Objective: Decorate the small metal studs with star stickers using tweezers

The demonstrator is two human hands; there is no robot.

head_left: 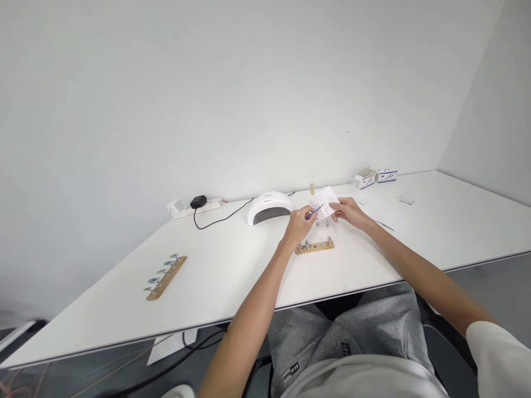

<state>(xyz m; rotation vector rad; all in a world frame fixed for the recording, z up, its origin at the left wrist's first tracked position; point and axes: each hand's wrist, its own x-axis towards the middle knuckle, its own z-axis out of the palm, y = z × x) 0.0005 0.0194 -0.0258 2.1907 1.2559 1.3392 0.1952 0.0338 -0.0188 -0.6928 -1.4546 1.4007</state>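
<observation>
My left hand [299, 222] is closed around slim purple tweezers [314, 212], whose tip meets a white sticker sheet [322, 200]. Rows of small coloured dots cover that sheet. Its right edge is pinched in my right hand [347, 211], which holds it raised above the table. Just below my hands lies a short wooden strip [316, 248] with small metal holders standing on it. A few more metal holders [327, 224] stand behind the strip, partly hidden by the sheet.
A white nail lamp [269, 207] stands left of my hands. Farther left are a power strip [213, 204] with a black adapter [198, 201] and a second wooden strip [166, 278] bearing nail tips. Small boxes [365, 178] and papers [384, 220] lie to the right.
</observation>
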